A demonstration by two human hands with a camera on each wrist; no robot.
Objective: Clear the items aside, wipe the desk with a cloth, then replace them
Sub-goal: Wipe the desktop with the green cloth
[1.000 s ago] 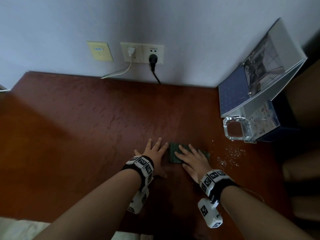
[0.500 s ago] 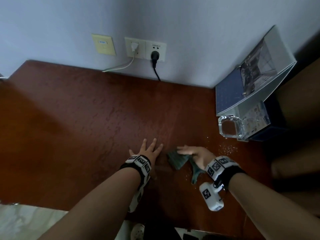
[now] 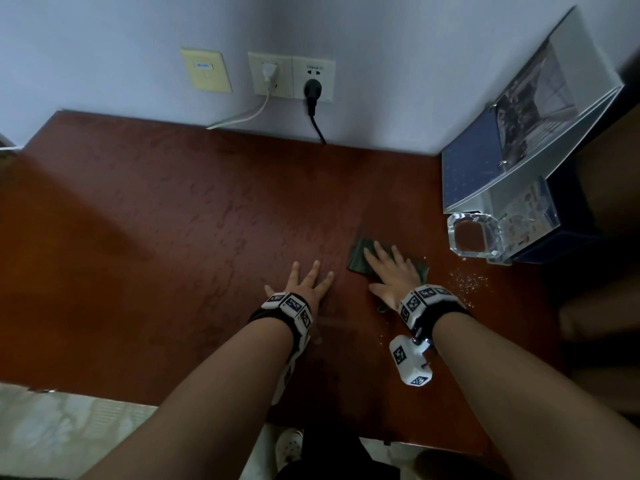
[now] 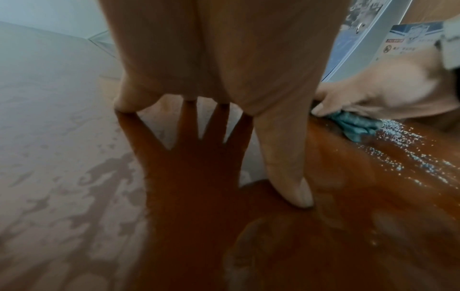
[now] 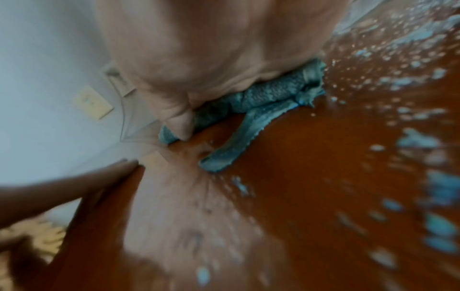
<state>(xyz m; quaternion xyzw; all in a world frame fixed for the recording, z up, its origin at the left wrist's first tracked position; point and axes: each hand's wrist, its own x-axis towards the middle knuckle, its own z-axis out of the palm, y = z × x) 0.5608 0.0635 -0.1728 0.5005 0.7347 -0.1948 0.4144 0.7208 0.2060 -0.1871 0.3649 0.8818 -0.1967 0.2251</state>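
The right hand (image 3: 393, 275) lay flat, fingers straight and slightly spread, pressing down on the green cloth (image 3: 360, 259), which was bunched on the desk (image 3: 156, 254) beneath the palm; in the right wrist view a loose tail of the cloth (image 5: 234, 145) trailed out from under the hand toward the wrist. The left hand (image 3: 308, 285) rested just to the left of the right, apart from the cloth, its fingers straight and splayed and its palm flat on the bare wood, holding nothing. A scatter of small droplets (image 3: 467, 282) glistened on the desk just to the right of the right hand. Farther right and forward of that hand stood a clear glass block (image 3: 472, 237), with an open binder (image 3: 519, 143) propped behind it against the wall and a blue box (image 3: 568, 230) beside it. Well ahead of both hands, on the wall, were a switch plate (image 3: 206, 69) and a double socket (image 3: 292, 77) with a white plug and a black plug seated in it, their cords dropping behind the desk's far edge.
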